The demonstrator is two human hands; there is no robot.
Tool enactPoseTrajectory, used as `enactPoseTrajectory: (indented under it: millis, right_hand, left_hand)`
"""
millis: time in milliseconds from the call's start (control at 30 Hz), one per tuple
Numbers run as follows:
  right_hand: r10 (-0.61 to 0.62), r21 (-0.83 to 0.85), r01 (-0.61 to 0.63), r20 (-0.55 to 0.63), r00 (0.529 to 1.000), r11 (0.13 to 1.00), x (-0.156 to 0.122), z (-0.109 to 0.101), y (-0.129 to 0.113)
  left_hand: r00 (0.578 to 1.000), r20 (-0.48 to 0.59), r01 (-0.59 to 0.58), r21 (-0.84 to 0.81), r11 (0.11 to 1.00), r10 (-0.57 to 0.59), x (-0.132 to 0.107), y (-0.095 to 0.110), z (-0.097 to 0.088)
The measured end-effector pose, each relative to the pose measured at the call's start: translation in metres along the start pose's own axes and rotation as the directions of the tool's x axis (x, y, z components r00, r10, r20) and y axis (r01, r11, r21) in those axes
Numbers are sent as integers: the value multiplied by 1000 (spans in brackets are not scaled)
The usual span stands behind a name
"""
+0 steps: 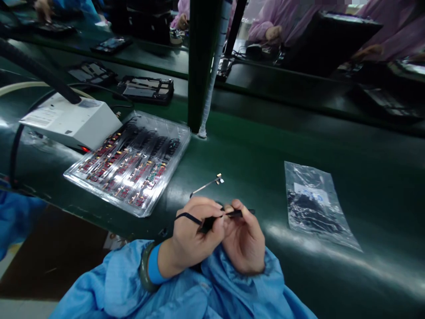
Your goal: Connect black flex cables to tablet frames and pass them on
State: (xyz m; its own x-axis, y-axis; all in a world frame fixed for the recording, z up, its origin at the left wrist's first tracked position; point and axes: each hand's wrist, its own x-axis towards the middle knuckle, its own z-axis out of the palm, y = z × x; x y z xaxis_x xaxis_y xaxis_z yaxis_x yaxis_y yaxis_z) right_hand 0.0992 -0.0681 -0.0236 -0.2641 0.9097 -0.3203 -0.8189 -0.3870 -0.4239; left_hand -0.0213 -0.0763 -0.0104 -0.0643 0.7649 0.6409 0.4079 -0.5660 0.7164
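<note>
My left hand (194, 235) and my right hand (244, 241) meet close together above the near edge of the green bench, both in blue sleeves. Between their pinched fingers they hold a thin black flex cable (207, 220); one end loops out to the left of my left hand, and a narrow strip with a small gold connector (219, 179) sticks up past the fingers. A short black piece (241, 213) pokes out between my right fingers. A clear plastic tray (172, 166) of several similar flex parts lies to the left.
A white box (71, 119) with a black hose sits at the far left. A clear bag (314, 204) of dark parts lies to the right. A dark green post (199, 66) stands behind. Black trays (148, 88) and other people in pink coats are across the bench.
</note>
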Motion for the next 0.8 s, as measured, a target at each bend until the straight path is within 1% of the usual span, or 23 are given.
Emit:
enactPoseTrajectory:
  millis: [67,133,233,333,467,600,700,800]
  right_hand:
    - [-147,-114,141,-43,988,983,-4,0,-4]
    - [-308,-237,283,-73,949,929,-9,3,-7]
    - [-524,-395,461,-65,849,795,-15,7,-7]
    - [-653,-497,551,-42,756,670,-19,12,-5]
    - [-738,-548,603,-37,674,579,-20,15,-2]
    - [-783,-597,648,54,620,472,-20,16,0]
    - [-784,-636,641,88,614,430,-21,16,-1]
    - [-769,-672,611,96,632,418,-23,17,-1]
  left_hand:
    - [1000,0,16,18,1000,-16,0,-1,0]
    - [1000,6,24,41,999,-25,-1,-2,1]
    - [999,27,32,60,998,-33,-1,-4,2]
    - [999,34,28,67,997,-30,-2,-6,2]
    - [1000,29,-5,70,998,3,-2,-8,4]
    - [1000,17,-26,60,998,25,0,-9,5]
    - [999,23,-35,73,997,33,1,-9,5]
    - [999,30,-48,100,994,45,1,-9,3]
